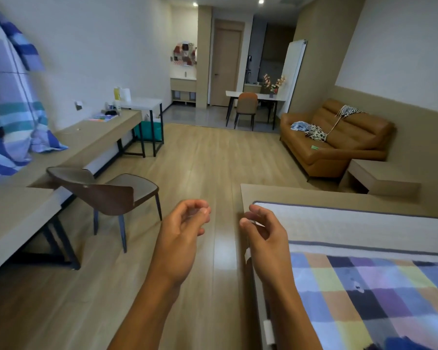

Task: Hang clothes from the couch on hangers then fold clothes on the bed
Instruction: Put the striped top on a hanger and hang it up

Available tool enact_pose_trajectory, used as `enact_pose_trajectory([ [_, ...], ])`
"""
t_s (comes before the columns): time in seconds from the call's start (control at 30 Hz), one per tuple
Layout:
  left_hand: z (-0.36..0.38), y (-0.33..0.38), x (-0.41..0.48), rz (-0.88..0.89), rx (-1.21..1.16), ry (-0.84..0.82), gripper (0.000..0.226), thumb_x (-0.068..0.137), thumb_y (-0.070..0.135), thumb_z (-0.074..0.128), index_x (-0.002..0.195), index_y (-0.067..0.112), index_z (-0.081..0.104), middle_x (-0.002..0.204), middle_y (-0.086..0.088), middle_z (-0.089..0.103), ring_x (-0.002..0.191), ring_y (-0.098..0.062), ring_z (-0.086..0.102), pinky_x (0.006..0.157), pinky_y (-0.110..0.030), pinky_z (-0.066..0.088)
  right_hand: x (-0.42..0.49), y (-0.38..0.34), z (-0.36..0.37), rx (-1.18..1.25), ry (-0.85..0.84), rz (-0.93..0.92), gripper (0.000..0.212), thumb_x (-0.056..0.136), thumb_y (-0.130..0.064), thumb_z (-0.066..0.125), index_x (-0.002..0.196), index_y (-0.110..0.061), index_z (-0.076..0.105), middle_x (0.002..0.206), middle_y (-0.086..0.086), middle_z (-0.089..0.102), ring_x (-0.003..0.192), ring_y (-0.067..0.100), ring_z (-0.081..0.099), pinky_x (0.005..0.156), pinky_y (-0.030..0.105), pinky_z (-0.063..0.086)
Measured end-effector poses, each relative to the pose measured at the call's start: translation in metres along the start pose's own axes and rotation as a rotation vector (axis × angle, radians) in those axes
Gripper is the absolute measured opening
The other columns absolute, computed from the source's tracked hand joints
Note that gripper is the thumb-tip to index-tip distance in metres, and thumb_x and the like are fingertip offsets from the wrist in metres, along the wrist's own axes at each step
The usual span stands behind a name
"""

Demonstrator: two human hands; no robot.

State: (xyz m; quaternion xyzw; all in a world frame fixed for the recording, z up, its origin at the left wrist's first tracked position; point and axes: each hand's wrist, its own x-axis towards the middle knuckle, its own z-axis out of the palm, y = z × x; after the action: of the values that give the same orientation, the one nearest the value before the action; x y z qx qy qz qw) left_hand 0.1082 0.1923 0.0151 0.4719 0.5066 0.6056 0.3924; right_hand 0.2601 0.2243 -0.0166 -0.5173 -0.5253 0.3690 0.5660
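Note:
A brown leather couch (pixel 349 145) stands against the right wall, far ahead. On it lie a light blue garment (pixel 298 125), a black-and-white patterned garment (pixel 316 133) and a zebra-striped garment (pixel 349 110) draped over the backrest. A small green item (pixel 314 147) rests on the seat. The bed (pixel 339 218) with a checked blanket (pixel 379 294) fills the lower right. A plaid garment (pixel 8 107) hangs at the left edge. My left hand (pixel 181 238) and my right hand (pixel 266 238) float over the floor, fingers loosely curled, holding nothing.
A brown chair (pixel 104 193) stands at the long wall desk (pixel 91 140) on the left. A low bedside unit (pixel 379 180) sits between bed and couch. Farther back are a dining table (pixel 253 96) with a chair (pixel 247 107). Wooden floor (pixel 200 157) stretches ahead.

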Motion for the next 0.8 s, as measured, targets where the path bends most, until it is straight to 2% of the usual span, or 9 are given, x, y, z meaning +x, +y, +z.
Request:
enact_pose_trajectory([
  [0.2, 0.028, -0.020, 0.180, 0.019, -0.049, -0.036, 0.016, 0.101, 0.025, 0.054, 0.106, 0.020, 0.069, 0.108, 0.003, 0.072, 0.105, -0.010, 0.067, 0.093, -0.035, 0.054, 0.170, 0.017, 0.050, -0.058, -0.016, -0.039, 0.029, 0.096, -0.025, 0.066, 0.122, -0.034, 0.059, 0.115, -0.013, 0.066, 0.105, 0.003, 0.064, 0.089, 0.021, 0.052],
  [0.47, 0.060, -0.038, 0.344, -0.003, -0.012, -0.082, 0.018, 0.100, 0.028, 0.053, 0.108, 0.021, 0.068, 0.108, 0.007, 0.071, 0.105, -0.008, 0.066, 0.093, -0.031, 0.054, 0.333, 0.039, 0.087, -0.018, 0.038, -0.017, 0.031, 0.097, -0.029, 0.065, 0.127, -0.030, 0.059, 0.117, -0.014, 0.066, 0.107, 0.003, 0.063, 0.084, 0.017, 0.048],
  [0.8, 0.112, -0.109, 0.594, -0.025, 0.075, -0.052, 0.019, 0.102, 0.026, 0.051, 0.110, 0.022, 0.067, 0.109, 0.006, 0.071, 0.104, -0.010, 0.066, 0.091, -0.032, 0.054, 0.582, 0.112, 0.159, 0.036, 0.015, -0.004, 0.032, 0.097, -0.027, 0.065, 0.128, -0.028, 0.060, 0.117, -0.011, 0.067, 0.107, 0.004, 0.064, 0.086, 0.020, 0.053],
])
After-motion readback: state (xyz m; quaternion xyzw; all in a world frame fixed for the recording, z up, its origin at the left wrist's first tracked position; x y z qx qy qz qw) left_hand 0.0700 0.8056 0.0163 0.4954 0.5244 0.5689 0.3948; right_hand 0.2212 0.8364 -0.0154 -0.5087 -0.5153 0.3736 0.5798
